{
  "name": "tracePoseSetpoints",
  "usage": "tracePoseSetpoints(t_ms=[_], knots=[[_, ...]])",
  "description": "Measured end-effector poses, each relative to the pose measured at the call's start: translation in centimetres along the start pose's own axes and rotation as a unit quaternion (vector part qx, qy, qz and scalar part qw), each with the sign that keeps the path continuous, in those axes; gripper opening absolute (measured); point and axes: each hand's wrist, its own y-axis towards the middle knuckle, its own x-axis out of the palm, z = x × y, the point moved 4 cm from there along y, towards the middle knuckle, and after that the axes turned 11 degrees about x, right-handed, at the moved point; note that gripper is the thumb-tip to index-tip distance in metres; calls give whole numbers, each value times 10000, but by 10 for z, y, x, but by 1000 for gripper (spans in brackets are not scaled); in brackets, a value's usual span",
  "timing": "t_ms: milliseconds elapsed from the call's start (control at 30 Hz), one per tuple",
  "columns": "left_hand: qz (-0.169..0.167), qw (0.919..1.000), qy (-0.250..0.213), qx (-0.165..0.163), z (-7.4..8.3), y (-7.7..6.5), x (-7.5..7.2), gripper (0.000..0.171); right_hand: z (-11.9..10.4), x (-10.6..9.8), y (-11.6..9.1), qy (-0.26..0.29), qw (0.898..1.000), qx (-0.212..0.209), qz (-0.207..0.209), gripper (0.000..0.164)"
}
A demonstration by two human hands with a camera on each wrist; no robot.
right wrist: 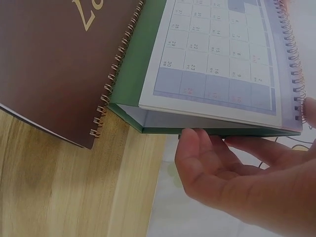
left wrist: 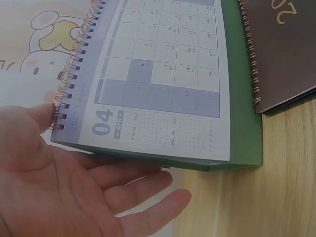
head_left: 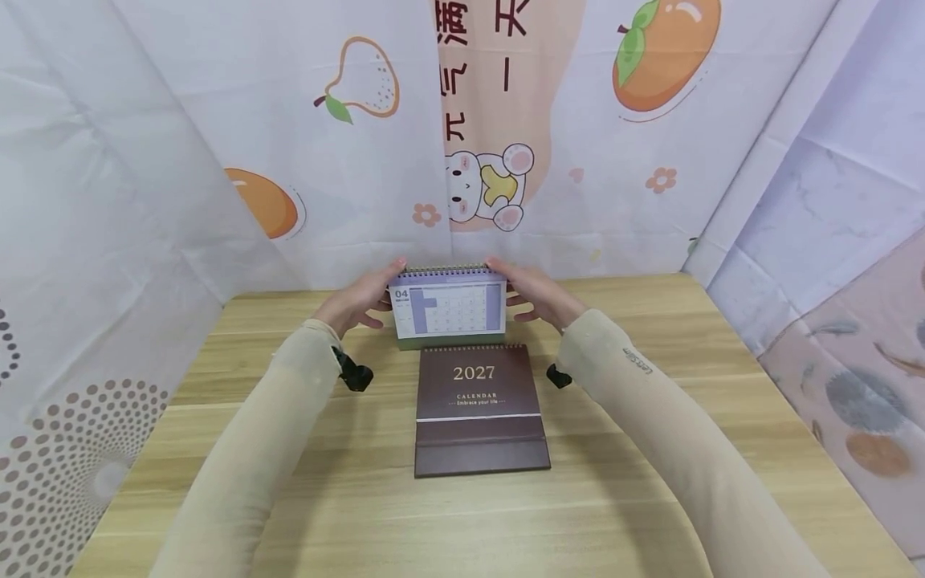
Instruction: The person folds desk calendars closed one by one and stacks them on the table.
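Observation:
A spiral-bound desk calendar [head_left: 450,309] with a green base stands propped at the back of the table, its April page facing me. My left hand [head_left: 359,299] holds its left end, thumb at the top coil and the other fingers along the side and back. At the opposite end my right hand [head_left: 540,297] grips it likewise, with fingertips against the rear green panel in the right wrist view. Just in front lies a brown 2027 calendar [head_left: 477,385], its coil edge close to the green base [left wrist: 242,89]. Neither hand touches the brown one.
The wooden table [head_left: 347,482] runs up to a white fruit-print curtain [head_left: 289,120] directly behind the standing calendar. More printed cloth hangs on the left [head_left: 79,241] and right [head_left: 853,241]. Dark straps [head_left: 354,373] hang near both wrists.

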Motion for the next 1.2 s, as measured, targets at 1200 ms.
tracePoseSetpoints(t_ms=[1200], knots=[[138,9991,-212,344,-4,5,3,80,4,-1,-3,-173,9996,203,-75,85]])
